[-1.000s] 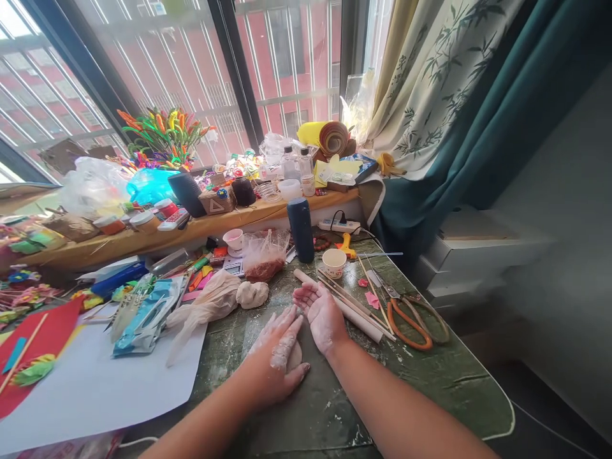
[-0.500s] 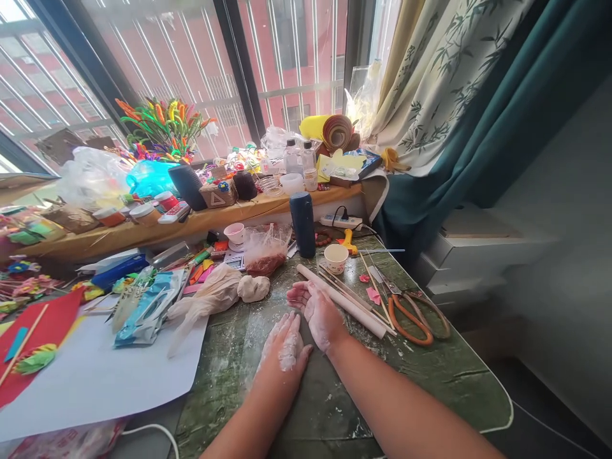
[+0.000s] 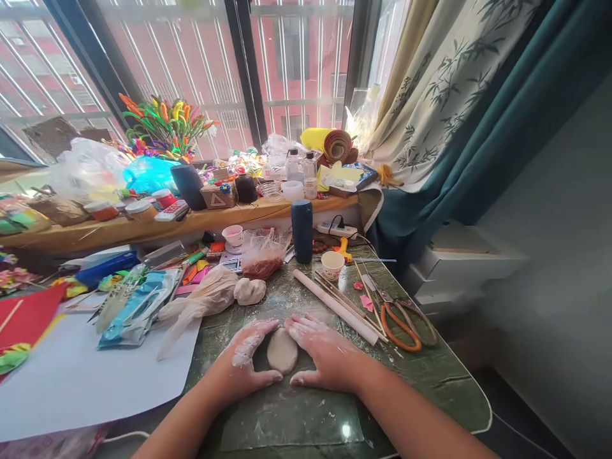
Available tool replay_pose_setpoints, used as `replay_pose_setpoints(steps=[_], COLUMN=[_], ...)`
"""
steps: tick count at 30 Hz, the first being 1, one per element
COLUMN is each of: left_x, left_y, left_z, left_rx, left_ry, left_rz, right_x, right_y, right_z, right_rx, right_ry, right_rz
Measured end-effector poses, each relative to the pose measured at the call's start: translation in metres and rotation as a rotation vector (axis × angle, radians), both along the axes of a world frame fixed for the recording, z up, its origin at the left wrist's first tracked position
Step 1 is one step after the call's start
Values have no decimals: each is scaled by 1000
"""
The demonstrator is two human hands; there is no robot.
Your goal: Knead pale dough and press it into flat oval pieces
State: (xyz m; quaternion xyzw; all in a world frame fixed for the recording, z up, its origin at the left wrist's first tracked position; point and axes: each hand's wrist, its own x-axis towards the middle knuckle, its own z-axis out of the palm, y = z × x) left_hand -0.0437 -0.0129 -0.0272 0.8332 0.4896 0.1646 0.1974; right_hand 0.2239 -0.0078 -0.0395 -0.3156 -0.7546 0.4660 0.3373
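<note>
A flattened, pale oval of dough (image 3: 282,352) lies on the green tabletop between my two hands, in the head view. On its left side, my left hand (image 3: 245,357) curves around it, thumb apart from the fingers. My right hand (image 3: 324,349) mirrors this on the right, with fingers stretched forward and thumb out. Dark table shows between the dough and both thumbs; whether the fingertips touch its edge I cannot tell. White powder coats both hands. Beyond them sits a larger dough lump (image 3: 249,291) at the mouth of a plastic bag (image 3: 203,296).
A pale rolling pin (image 3: 337,307) and thin sticks lie right of my hands, beside orange-handled scissors (image 3: 404,325). Behind stand a paper cup (image 3: 333,265), a dark blue cylinder (image 3: 302,231) and a bag of reddish material (image 3: 262,258). White paper (image 3: 119,389) covers the left side.
My hands have drawn apart to either side, and the dough oval now shows between them; earlier they were close together and covered that spot. The view has shifted slightly.
</note>
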Motion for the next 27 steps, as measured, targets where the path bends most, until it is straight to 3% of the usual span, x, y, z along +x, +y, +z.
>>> replay_pose_setpoints(steps=[8,20,27], left_x=[9,5,17], left_y=[2,-4,-3], left_z=[-2,-2,8], left_rx=[11,-23,-60], left_ry=[-73,-147,-172], left_rz=[-23,-58,-41], right_x=[-15,-11,-18], right_y=[4,-1,2], right_z=[-11,-8,-13], right_rx=[56,0,194], right_ry=[-91,-152,-361], right_rz=[-8,-77,-60])
